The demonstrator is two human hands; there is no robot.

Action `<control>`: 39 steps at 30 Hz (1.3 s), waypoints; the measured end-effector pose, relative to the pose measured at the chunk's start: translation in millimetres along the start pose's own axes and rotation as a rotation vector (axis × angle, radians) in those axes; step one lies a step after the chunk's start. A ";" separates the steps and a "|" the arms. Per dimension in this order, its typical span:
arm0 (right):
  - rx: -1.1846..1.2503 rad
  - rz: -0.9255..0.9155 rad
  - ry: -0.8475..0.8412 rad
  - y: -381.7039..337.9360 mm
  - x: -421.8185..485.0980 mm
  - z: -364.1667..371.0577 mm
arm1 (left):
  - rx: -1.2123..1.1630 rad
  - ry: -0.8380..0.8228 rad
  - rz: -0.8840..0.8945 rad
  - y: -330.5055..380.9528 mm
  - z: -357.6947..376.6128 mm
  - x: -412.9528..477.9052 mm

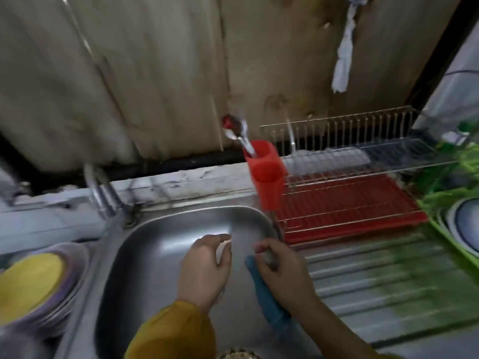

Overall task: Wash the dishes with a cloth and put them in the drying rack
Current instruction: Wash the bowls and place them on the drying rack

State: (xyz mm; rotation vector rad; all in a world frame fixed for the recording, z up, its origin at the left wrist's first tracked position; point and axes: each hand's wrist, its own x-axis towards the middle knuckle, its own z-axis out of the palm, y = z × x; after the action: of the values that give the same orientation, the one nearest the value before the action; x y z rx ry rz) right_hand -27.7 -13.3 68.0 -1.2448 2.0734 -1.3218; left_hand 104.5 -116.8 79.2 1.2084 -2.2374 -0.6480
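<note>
Both my hands are over the steel sink (145,250). My right hand (282,270) grips a blue cloth (267,294) that hangs down along the sink's right wall; something small and grey shows in its fingers, too blurred to name. My left hand (204,265) hovers beside it, fingers spread, holding nothing I can make out. The wire drying rack (350,198) on its red tray stands at the right, behind the drainboard. A red cutlery holder (267,172) with spoons hangs on its left end. A stack of plates (33,283) with a yellow one on top sits left of the sink.
The tap (98,187) rises behind the sink's left corner. A green basket (456,216) with white plates stands at the far right. The ribbed drainboard (375,281) lies between sink and basket. A wooden wall runs behind everything.
</note>
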 end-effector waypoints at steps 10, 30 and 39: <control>-0.112 -0.426 -0.293 -121.6 35.3 222.6 | 0.377 0.145 -0.086 -193.6 -148.9 0.1; -1.065 -0.674 -1.125 -182.8 91.3 447.2 | 0.666 -0.753 -0.549 -373.1 -202.5 12.3; -0.893 -0.695 -1.060 -169.9 102.5 447.4 | 0.557 -0.604 -0.529 -376.0 -211.0 13.1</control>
State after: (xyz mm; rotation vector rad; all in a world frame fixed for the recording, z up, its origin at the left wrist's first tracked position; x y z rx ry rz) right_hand 311.6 -361.7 12.4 -2.4253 1.3870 0.3234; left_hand 462.2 -347.1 7.7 2.1654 -2.7081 -0.6639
